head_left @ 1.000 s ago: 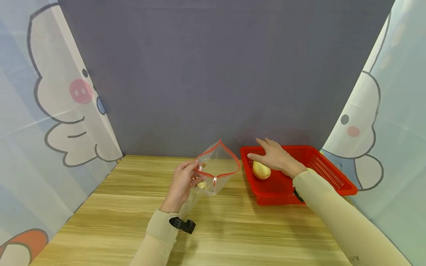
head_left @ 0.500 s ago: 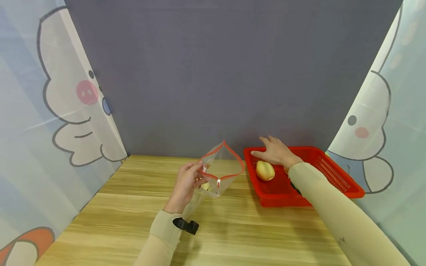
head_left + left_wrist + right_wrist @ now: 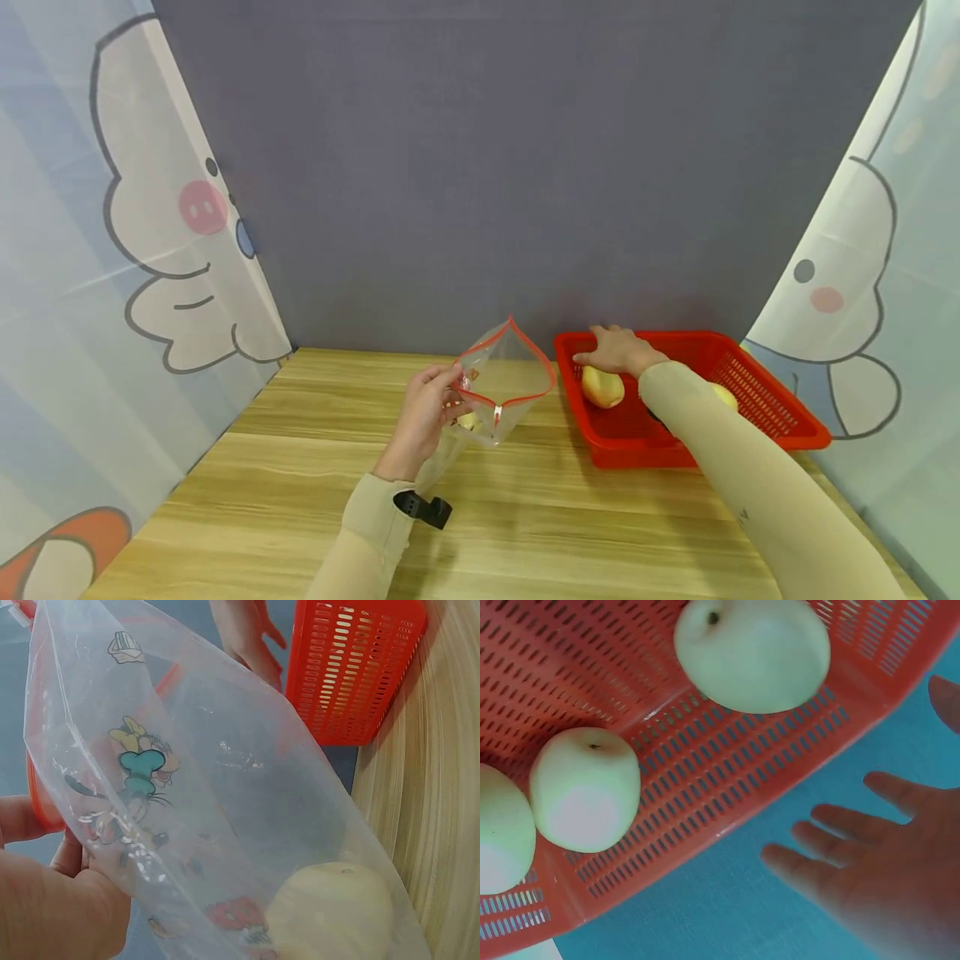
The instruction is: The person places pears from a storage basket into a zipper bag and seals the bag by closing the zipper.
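My left hand (image 3: 426,408) grips the rim of a clear zip bag (image 3: 172,787) with a red zip edge and cartoon prints. The bag's mouth gapes, and a pale yellow apple (image 3: 330,911) lies inside it. My right hand (image 3: 611,348) is above the left back part of a red plastic basket (image 3: 645,456), close over a yellow apple (image 3: 602,388). In the right wrist view its fingers (image 3: 840,844) are spread, with nothing held between them. That view shows three apples in the basket, one of them an apple (image 3: 585,791) near the rim.
The wooden table (image 3: 270,492) carries the basket at the right, near a grey cloth backdrop (image 3: 450,167). Cartoon-printed curtains hang on both sides, the right curtain (image 3: 870,483) close to the basket. A yellow apple (image 3: 723,396) shows partly behind my right sleeve.
My right hand has come lower over the apple in the basket's left part. My left hand keeps holding the bag. The whole head view has shifted slightly.
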### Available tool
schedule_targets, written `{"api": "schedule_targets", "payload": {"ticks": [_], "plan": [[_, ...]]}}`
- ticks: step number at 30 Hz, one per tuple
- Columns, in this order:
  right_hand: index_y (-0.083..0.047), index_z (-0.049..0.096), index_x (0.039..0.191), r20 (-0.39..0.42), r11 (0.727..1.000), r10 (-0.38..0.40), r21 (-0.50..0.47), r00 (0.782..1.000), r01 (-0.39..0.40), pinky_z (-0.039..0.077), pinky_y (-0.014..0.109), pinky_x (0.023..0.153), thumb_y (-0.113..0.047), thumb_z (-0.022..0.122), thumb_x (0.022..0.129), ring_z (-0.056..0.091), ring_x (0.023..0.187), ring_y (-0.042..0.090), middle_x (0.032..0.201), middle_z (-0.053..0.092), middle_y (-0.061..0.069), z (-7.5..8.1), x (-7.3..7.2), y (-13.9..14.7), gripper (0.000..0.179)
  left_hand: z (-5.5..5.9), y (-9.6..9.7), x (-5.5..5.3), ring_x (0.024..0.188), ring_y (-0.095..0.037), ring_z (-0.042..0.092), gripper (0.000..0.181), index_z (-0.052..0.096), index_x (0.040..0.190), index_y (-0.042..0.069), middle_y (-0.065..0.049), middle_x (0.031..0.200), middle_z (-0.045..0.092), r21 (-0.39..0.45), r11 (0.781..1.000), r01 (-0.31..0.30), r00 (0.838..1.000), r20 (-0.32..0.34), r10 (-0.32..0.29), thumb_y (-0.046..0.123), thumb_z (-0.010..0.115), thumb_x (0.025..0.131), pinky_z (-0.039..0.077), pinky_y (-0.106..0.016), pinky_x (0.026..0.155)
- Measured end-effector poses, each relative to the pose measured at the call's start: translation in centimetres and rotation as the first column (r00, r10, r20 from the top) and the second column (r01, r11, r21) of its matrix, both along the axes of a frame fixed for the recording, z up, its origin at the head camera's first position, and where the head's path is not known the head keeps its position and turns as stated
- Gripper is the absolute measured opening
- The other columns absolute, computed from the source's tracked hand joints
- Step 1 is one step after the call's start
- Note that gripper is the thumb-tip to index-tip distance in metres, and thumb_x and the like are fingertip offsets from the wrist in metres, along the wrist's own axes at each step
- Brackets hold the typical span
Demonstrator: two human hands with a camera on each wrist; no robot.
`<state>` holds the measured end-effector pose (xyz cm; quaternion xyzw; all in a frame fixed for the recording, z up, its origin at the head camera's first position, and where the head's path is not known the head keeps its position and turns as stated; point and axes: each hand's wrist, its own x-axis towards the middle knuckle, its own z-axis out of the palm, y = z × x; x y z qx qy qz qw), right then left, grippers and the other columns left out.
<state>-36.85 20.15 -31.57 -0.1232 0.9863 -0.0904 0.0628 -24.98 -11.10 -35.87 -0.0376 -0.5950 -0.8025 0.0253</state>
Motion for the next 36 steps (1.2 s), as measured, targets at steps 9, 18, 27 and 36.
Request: {"api": "schedule_targets", "payload": {"ticks": [9, 18, 27, 36], "plan": [[0.008, 0.029, 0.155, 0.083, 1.0, 0.006, 0.029, 0.997, -0.008, 0.034, 0.064, 0.112, -0.05, 0.057, 0.099, 0.036, 0.14, 0.051, 0.156, 0.034, 0.031, -1.0, -0.9, 0.1, 0.085, 0.1, 0.0, -0.2, 0.063, -0.014, 0.058, 0.026, 0.06, 0.107, -0.012, -0.006, 0.08, 0.059, 0.024, 1.0, 0.003, 1.0, -0.013, -0.002, 0.013, 0.056, 0.105, 0.062, -0.031, 0.065], [0.011, 0.032, 0.152, 0.153, 1.0, 0.015, -0.008, 0.988, -0.014, 0.033, 0.061, 0.115, -0.044, 0.061, 0.097, 0.038, 0.14, 0.048, 0.154, 0.036, 0.032, -2.2, -1.5, 0.5, 0.083, -0.1, 0.0, -0.2, 0.062, -0.013, 0.057, 0.022, 0.062, 0.101, -0.007, -0.007, 0.084, 0.061, 0.031, 0.999, 0.012, 1.0, -0.009, -0.012, 0.013, 0.056, 0.105, 0.062, -0.032, 0.066], [0.01, 0.026, 0.155, 0.21, 0.999, 0.039, 0.023, 0.977, -0.045, 0.031, 0.063, 0.115, -0.039, 0.065, 0.093, 0.034, 0.143, 0.047, 0.157, 0.034, 0.03, -3.2, -1.5, 0.3, 0.087, -0.1, 0.1, -0.1, 0.063, -0.015, 0.061, 0.023, 0.061, 0.105, -0.011, -0.007, 0.084, 0.063, 0.028, 0.999, 0.033, 0.999, -0.01, -0.032, 0.011, 0.054, 0.106, 0.062, -0.032, 0.067], [0.008, 0.027, 0.155, 0.298, 0.997, 0.054, 0.032, 0.953, -0.067, 0.031, 0.059, 0.116, -0.026, 0.065, 0.088, 0.038, 0.141, 0.041, 0.154, 0.039, 0.027, -4.1, -1.3, 0.4, 0.084, -0.2, 0.2, 0.0, 0.065, -0.014, 0.059, 0.026, 0.061, 0.108, -0.011, -0.009, 0.089, 0.064, 0.022, 0.999, 0.035, 0.999, -0.01, -0.035, 0.014, 0.055, 0.106, 0.062, -0.032, 0.068]]}}
